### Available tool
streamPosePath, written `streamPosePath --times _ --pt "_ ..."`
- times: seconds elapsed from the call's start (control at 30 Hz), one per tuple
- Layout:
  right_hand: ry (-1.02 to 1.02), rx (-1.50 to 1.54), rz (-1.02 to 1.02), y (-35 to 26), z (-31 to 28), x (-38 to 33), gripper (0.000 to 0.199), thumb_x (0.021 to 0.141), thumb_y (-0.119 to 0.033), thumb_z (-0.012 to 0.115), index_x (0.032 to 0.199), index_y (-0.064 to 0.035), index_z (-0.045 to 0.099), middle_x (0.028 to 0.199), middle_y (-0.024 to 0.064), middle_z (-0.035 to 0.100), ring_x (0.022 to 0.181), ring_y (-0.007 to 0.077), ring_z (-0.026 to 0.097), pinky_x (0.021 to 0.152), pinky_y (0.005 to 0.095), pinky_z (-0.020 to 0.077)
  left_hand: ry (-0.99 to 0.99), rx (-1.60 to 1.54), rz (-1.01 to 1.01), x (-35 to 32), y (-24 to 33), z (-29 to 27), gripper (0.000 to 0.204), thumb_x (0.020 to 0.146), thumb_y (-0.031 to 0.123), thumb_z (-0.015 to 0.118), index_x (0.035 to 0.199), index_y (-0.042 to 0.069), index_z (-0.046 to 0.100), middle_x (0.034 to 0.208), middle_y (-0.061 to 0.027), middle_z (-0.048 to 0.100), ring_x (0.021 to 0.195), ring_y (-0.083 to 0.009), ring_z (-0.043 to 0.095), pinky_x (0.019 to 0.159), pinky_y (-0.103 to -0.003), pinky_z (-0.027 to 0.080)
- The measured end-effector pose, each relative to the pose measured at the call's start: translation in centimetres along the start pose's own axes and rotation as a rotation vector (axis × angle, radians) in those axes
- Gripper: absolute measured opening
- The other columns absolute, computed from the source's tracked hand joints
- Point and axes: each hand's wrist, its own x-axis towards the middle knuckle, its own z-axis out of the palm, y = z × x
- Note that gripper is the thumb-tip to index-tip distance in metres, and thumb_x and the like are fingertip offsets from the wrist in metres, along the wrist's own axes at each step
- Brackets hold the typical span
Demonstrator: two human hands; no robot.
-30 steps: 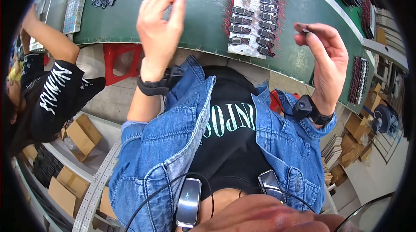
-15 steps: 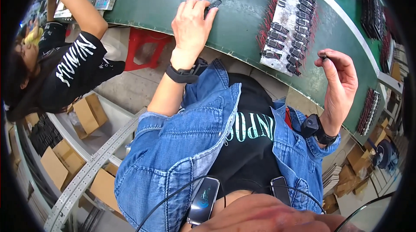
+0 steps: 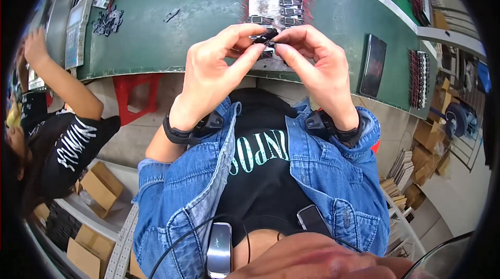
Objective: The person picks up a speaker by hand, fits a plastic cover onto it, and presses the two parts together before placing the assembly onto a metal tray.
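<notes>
A small black part [image 3: 265,35] sits pinched between both hands, left hand [image 3: 216,70] and right hand [image 3: 317,65], held up close over the green surface [image 3: 156,23] to see it well.

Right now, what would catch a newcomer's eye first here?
Both hands, left hand and right hand, meet mid-frame, pinching a small black part between the fingertips. Behind them a tray of similar parts lies on the green table; a co-worker reaches in at far left.

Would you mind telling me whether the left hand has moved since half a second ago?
Yes. The left hand has lifted off the green table and swung right to meet the right hand on a small black part.
</notes>
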Motion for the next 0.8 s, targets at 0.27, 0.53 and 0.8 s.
streamPosePath --times 0.27,0.53,0.8 --pt "0.123 0.098 -0.084 0.5 0.0 -0.5 0.014 0.090 -0.001 0.064 0.104 0.0007 0.065 0.105 0.0043 0.066 0.093 0.0096 0.063 0.082 0.0238 0.0515 0.021 0.147 0.264 0.0 -2.2 -0.2 0.036 0.081 0.000 0.068 0.116 0.006 0.066 0.089 -0.0112 0.071 0.070 -0.0235 0.069 0.067 -0.032 0.055" --pt "-0.094 -0.256 -0.267 -0.3 -0.1 -0.3 0.017 0.091 -0.001 0.063 0.107 0.0018 0.063 0.106 0.0058 0.067 0.095 0.0125 0.065 0.084 0.0256 0.0517 -0.249 0.164 -0.004 -0.1 0.2 -0.6 0.055 0.080 0.004 0.068 0.133 0.011 0.054 0.087 -0.0108 0.071 0.069 -0.0218 0.069 0.065 -0.033 0.055" --pt "0.097 0.393 0.085 1.0 0.0 -0.4 0.019 0.091 -0.002 0.064 0.109 0.0006 0.063 0.105 0.0052 0.067 0.092 0.0103 0.064 0.082 0.0234 0.0509 -0.011 0.083 0.274 -0.2 -0.9 0.6 0.036 0.083 0.001 0.068 0.118 0.006 0.066 0.088 -0.0101 0.072 0.074 -0.0157 0.070 0.069 -0.027 0.058"
